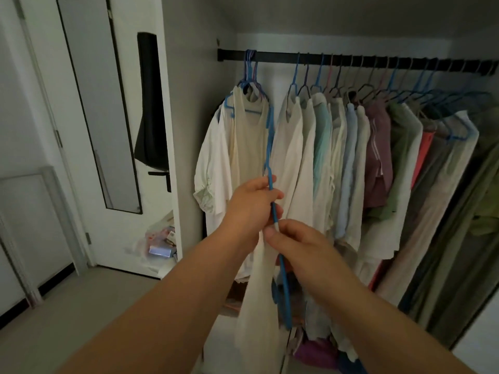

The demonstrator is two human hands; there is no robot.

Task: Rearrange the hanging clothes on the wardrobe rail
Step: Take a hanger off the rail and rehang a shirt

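Both bare forearms reach in from the bottom edge toward the wardrobe. One thin blue plastic hanger [272,209] stands on end between the hands, carrying a cream fabric garment [256,306] that droops below. Left hand [252,209] curls its fingers round the hanger's upper stretch; right hand [297,241] pinches it lower down, thumb on top, probably to steady it for hooking on. Gap on the black metal wardrobe rail [351,62] splits the clothes into two groups: a small pale cluster [243,136] at left, a long packed row [378,147] at right, too crowded to count.
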